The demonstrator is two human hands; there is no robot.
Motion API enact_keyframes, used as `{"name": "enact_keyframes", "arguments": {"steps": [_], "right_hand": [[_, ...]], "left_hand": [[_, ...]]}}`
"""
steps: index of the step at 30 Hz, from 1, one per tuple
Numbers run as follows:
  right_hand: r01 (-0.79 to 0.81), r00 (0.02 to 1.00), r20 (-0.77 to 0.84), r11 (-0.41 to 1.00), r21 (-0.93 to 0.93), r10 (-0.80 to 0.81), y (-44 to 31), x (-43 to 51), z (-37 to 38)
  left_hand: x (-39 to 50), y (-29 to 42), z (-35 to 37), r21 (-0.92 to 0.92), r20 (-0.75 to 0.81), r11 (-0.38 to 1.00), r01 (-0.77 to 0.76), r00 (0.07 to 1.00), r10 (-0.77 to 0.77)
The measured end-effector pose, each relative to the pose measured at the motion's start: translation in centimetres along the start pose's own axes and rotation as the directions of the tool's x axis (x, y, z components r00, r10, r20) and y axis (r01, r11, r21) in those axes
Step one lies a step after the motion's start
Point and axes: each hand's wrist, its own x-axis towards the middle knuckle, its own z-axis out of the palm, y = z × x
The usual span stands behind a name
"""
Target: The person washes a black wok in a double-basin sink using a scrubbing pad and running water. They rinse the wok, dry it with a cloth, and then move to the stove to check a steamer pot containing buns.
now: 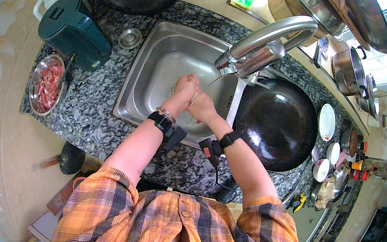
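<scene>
Over the stainless steel sink, my left hand and my right hand press together. A thin stream of water runs onto them from the chrome faucet, which arches in from the upper right. I see no object in either hand, and the fingers partly hide one another. Each wrist carries a black strap with a small device; a bangle circles the left wrist too. The basin floor beneath the hands is wet.
Right of the basin sits a large black wok. On the granite counter to the left are a steel bowl of raw meat, a dark green container and a sink strainer. White bowls stand at the far right.
</scene>
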Motion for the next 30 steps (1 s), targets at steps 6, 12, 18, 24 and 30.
{"name": "enact_keyframes", "arguments": {"steps": [6,12,18,24,30], "right_hand": [[0.028,0.976,-0.181,0.896,-0.444,-0.12,1.6,1.2,1.6],[0.036,0.982,-0.168,0.962,-0.272,-0.084,2.2,-0.4,2.0],[-0.272,0.922,0.387,0.718,0.64,0.005,2.8,-2.1,0.0],[-0.618,0.73,0.674,0.313,0.722,-0.114,3.1,-2.0,-0.5],[-0.253,0.868,0.488,0.762,0.597,-0.094,2.7,-2.1,0.0]], "left_hand": [[-0.1,-0.9,1.1,-0.221,-0.278,0.975,0.015,0.957,-0.078],[-1.2,-2.1,-1.1,-0.448,-0.059,0.884,0.13,0.983,-0.175],[-3.3,-1.4,-3.3,-0.289,0.274,0.953,0.088,0.962,-0.006],[-4.8,-0.1,-1.8,-0.287,0.388,0.954,0.093,0.921,0.027],[-3.4,0.3,-0.9,-0.036,0.179,0.998,0.058,0.983,-0.051]]}}
